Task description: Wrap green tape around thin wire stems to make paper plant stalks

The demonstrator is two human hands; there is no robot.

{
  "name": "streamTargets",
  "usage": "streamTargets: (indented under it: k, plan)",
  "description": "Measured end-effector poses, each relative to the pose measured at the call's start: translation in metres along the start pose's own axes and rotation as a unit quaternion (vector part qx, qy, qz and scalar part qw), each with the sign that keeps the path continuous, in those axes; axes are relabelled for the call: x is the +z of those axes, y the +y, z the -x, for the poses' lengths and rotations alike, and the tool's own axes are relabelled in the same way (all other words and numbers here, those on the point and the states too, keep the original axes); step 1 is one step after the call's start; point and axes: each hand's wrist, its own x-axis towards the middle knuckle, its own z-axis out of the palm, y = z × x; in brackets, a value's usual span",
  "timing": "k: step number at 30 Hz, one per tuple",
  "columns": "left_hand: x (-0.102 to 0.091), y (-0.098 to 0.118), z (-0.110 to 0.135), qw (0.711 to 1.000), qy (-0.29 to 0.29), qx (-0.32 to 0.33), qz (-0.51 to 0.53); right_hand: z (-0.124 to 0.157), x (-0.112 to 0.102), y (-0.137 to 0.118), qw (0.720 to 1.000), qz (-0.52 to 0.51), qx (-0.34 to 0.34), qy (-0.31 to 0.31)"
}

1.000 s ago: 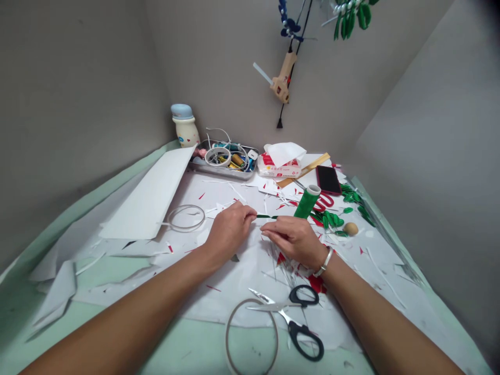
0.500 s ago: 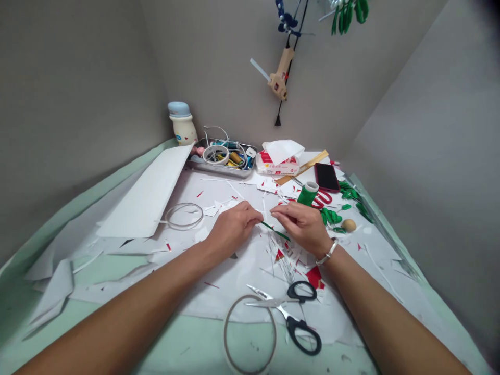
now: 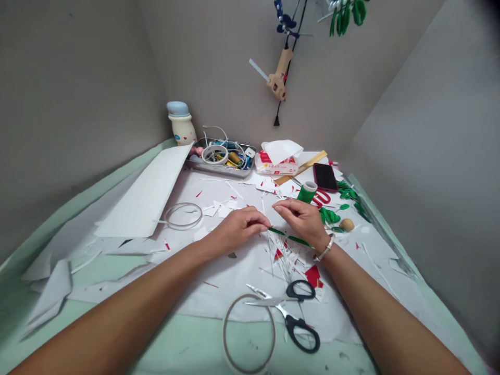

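Note:
My left hand (image 3: 242, 228) pinches one end of a slim green leaf piece (image 3: 299, 240). From its fingertips the piece slants right, passing below my right hand (image 3: 302, 219). The right fingers are pressed together in a pinch; what they hold, if anything, is too fine to make out. Right behind that hand stands a spool of green thread (image 3: 307, 193) with a white top. Under the hands lie thin pale wires (image 3: 287, 265) and red and white paper scraps (image 3: 313, 275). Scissors (image 3: 291, 315) with black handles rest spread nearer to me, one blade over a tape ring (image 3: 225, 333).
At the back are a metal tray (image 3: 219, 169) of spools and tape, a tissue pack (image 3: 277, 165) and a phone (image 3: 325, 177). Green leaves (image 3: 330, 215) and a round beige ball (image 3: 347, 224) lie right. A white board (image 3: 144, 192) leans left. A glue gun (image 3: 279, 75) hangs above.
My left hand has shifted slightly right and down, and more of the green leaf piece shows, reaching farther right. My right hand stays pinched in nearly the same place.

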Motion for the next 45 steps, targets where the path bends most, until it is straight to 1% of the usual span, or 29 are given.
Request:
streamTargets:
  k: [3, 6, 8, 11, 14, 17, 20, 23, 26, 28, 29, 31, 33, 35, 37, 39, 41, 43, 45]
  plan:
    - [-0.001, 0.003, 0.0, 0.995, 0.021, -0.057, 0.075, 0.001, 0.002, 0.001, 1.0, 0.017, 0.013, -0.003]
    - [-0.002, 0.006, -0.001, 0.983, 0.064, -0.108, 0.137, 0.004, 0.006, 0.0, 0.999, 0.04, 0.007, -0.027]
    - [-0.002, 0.005, -0.001, 0.976, 0.102, -0.123, 0.148, 0.007, 0.01, -0.003, 0.996, 0.059, -0.017, -0.064]
    - [-0.002, 0.002, -0.001, 0.971, 0.148, -0.133, 0.131, 0.01, 0.014, -0.011, 0.985, 0.094, -0.062, -0.134]
    - [-0.001, -0.004, -0.001, 0.975, 0.173, -0.129, 0.05, 0.013, 0.015, -0.018, 0.971, 0.129, -0.101, -0.176]
    - [-0.001, -0.01, -0.001, 0.975, 0.176, -0.1, -0.092, 0.013, 0.012, -0.021, 0.964, 0.143, -0.135, -0.179]
    - [0.0, -0.012, 0.001, 0.967, 0.148, -0.062, -0.196, 0.012, 0.008, -0.021, 0.968, 0.142, -0.145, -0.145]
    - [0.002, -0.012, 0.003, 0.968, 0.087, -0.017, -0.236, 0.008, 0.004, -0.019, 0.98, 0.116, -0.126, -0.103]
    - [0.005, -0.01, 0.003, 0.978, 0.027, 0.035, -0.206, 0.004, 0.0, -0.014, 0.991, 0.075, -0.089, -0.06]
    - [0.005, -0.007, 0.002, 0.988, 0.012, 0.051, -0.148, 0.002, -0.001, -0.009, 0.997, 0.048, -0.056, -0.038]
    - [0.005, -0.006, 0.001, 0.992, 0.012, 0.05, -0.114, 0.001, -0.002, -0.006, 0.998, 0.036, -0.039, -0.031]
    - [0.003, -0.003, 0.0, 0.999, 0.024, 0.024, -0.042, 0.0, -0.001, -0.002, 0.999, 0.022, -0.009, -0.03]
    - [0.001, -0.001, -0.001, 0.998, 0.053, -0.029, 0.033, 0.001, 0.0, 0.001, 0.999, 0.023, 0.004, -0.048]
    - [-0.002, 0.001, -0.001, 0.988, 0.086, -0.084, 0.099, 0.004, 0.004, 0.001, 0.996, 0.031, 0.001, -0.081]
    - [-0.003, 0.001, -0.001, 0.977, 0.115, -0.116, 0.137, 0.006, 0.008, -0.002, 0.992, 0.042, -0.019, -0.117]
    - [-0.003, 0.001, 0.0, 0.972, 0.139, -0.126, 0.14, 0.009, 0.013, -0.007, 0.985, 0.062, -0.046, -0.155]
    - [-0.003, -0.002, -0.001, 0.971, 0.163, -0.13, 0.115, 0.012, 0.015, -0.012, 0.976, 0.092, -0.073, -0.185]
    - [-0.003, -0.005, -0.001, 0.973, 0.183, -0.13, 0.055, 0.013, 0.016, -0.016, 0.966, 0.129, -0.098, -0.203]
    - [-0.003, -0.009, -0.001, 0.973, 0.194, -0.12, -0.029, 0.014, 0.014, -0.019, 0.958, 0.163, -0.13, -0.199]
